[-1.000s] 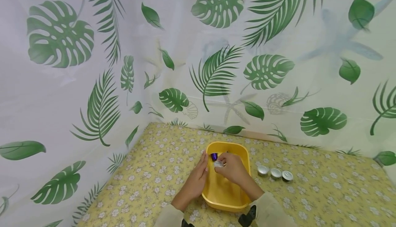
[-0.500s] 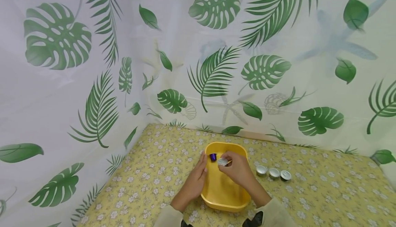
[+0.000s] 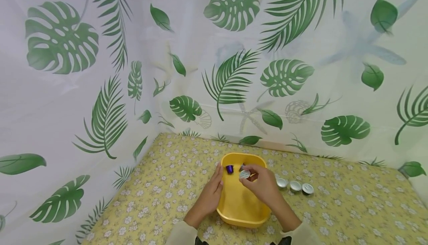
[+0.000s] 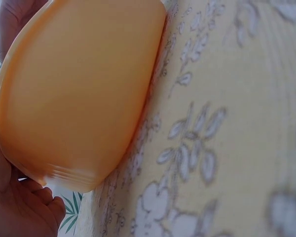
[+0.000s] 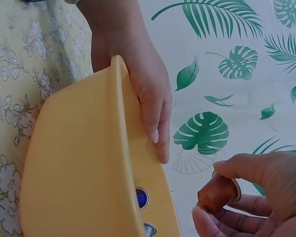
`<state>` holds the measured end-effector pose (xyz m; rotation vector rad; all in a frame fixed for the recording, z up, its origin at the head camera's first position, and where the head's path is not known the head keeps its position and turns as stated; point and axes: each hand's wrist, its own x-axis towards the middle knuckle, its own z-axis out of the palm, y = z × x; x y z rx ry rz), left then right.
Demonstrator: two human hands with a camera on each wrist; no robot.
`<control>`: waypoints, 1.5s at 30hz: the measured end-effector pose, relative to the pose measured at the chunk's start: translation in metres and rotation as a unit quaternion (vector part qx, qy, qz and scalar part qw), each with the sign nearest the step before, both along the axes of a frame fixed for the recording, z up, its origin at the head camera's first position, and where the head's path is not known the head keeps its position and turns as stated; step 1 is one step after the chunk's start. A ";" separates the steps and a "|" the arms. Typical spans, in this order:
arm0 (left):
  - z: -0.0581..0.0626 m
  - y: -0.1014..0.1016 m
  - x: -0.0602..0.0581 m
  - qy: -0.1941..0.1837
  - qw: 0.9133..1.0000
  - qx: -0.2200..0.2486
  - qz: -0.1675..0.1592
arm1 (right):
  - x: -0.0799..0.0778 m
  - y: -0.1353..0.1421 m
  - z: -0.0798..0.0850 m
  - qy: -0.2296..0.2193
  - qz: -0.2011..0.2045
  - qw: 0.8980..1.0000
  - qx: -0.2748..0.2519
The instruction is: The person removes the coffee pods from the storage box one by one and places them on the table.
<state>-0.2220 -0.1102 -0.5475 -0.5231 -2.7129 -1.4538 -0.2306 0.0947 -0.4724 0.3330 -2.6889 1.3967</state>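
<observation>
My left hand [image 3: 212, 191] holds the left side of a yellow plastic tub [image 3: 244, 215], its thumb at the rim and fingers along the outer wall. Between right-hand [image 3: 262, 183] thumb and fingers is a brown coffee capsule [image 5: 218, 192], held above the inside of the tub. Its pale foil lid [image 3: 245, 174] faces up toward the head view. In the tub's far left corner lies a purple coffee capsule [image 3: 229, 169]. Another capsule [image 3: 242, 167] beside it is mostly hidden by my right hand. The left wrist view mainly shows the tub's outer wall [image 4: 84, 79].
Three silver-lidded capsules [image 3: 295, 186] stand in a row on the table, just right of the tub. A yellow flowered cloth [image 3: 351, 208] covers the table. White leaf-printed sheets [image 3: 297, 126] hang behind and to the left.
My right hand has shifted slightly right within the tub, carrying the capsule away from the purple one. The left hand keeps its place on the tub.
</observation>
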 end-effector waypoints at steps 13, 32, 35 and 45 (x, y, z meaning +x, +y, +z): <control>-0.004 0.002 -0.003 0.004 1.000 -0.008 0.002 | 0.011 0.018 0.000 0.002 -0.020 1.000 -0.015; -0.003 0.004 -0.001 -0.006 1.000 0.003 -0.003 | 0.032 0.041 0.007 -0.021 -0.047 0.998 -0.029; -0.002 0.005 -0.001 -0.007 1.000 0.004 -0.003 | 0.036 0.044 0.007 -0.026 -0.055 0.998 -0.025; 0.000 0.006 -0.001 -0.005 1.000 0.003 0.003 | 0.042 0.053 0.006 -0.031 -0.072 0.996 -0.039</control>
